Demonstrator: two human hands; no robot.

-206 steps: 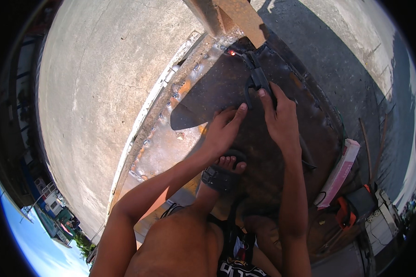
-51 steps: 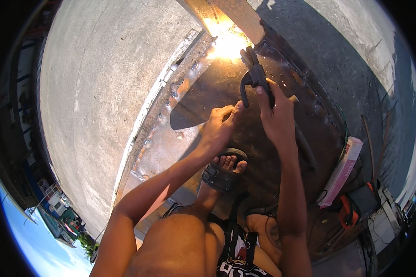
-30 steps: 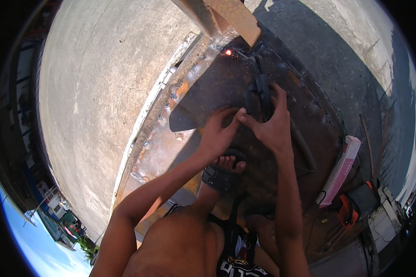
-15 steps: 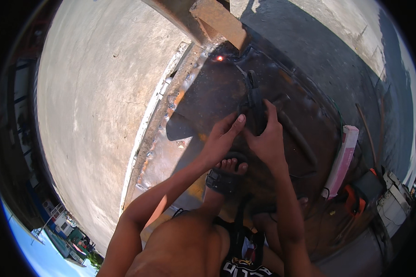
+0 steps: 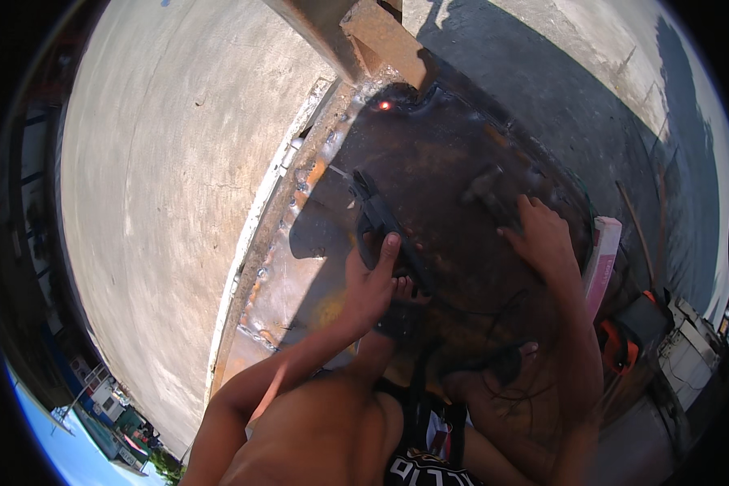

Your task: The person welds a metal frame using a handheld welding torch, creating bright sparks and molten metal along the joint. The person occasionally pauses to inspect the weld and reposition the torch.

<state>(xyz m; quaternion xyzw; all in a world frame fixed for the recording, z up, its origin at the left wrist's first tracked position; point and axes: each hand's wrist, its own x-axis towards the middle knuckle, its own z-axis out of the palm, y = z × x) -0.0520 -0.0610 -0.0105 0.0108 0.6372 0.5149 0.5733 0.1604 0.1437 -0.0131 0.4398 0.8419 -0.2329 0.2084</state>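
My left hand (image 5: 373, 275) is wrapped round a black welding electrode holder (image 5: 381, 219), over the dark steel plate (image 5: 429, 154). A short pale electrode (image 5: 338, 171) sticks out of its far end. To the right, my right hand (image 5: 541, 235) closes round the handle of a hammer (image 5: 488, 190), whose head is blurred and dark against the plate. A small spot of weld (image 5: 385, 106) glows red at the plate's far edge, close to the foot of a rusty steel beam (image 5: 389, 36).
A pink and white long box (image 5: 603, 263) stands at the right, by an orange and black tool (image 5: 621, 347). Cable (image 5: 494, 312) curls near my feet. Weld beads (image 5: 292, 198) run along the plate's left edge, with pale concrete (image 5: 170, 178) beyond.
My hands have parted. The left has swung the electrode holder down and left; the right has let go of it, moved right and taken hold of the hammer lying on the plate.
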